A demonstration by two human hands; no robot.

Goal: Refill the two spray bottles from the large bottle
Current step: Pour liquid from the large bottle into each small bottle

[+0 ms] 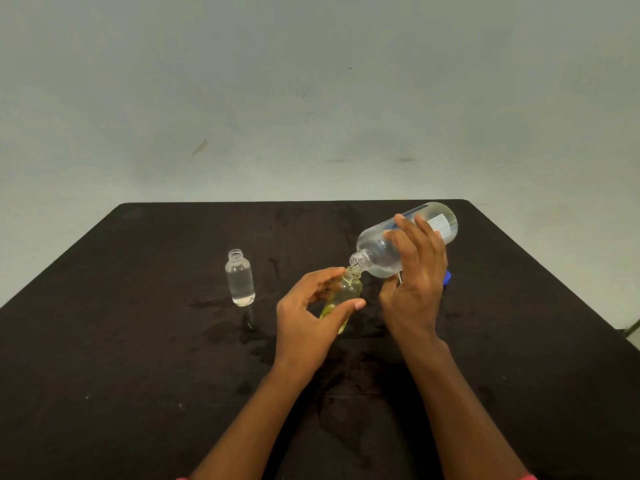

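My right hand grips the large clear bottle, tipped almost flat with its open mouth down-left over a small bottle's neck. That small yellowish spray bottle leans to the right, uncapped, held in my left hand between thumb and fingers. The two mouths touch or nearly touch. A second small clear spray bottle stands upright and uncapped on the black table to the left, holding clear liquid.
A blue cap lies on the table just behind my right hand, partly hidden. A thin spray tube lies in front of the clear bottle. Wet patches darken the cloth around the bottles. A pale wall rises behind the table.
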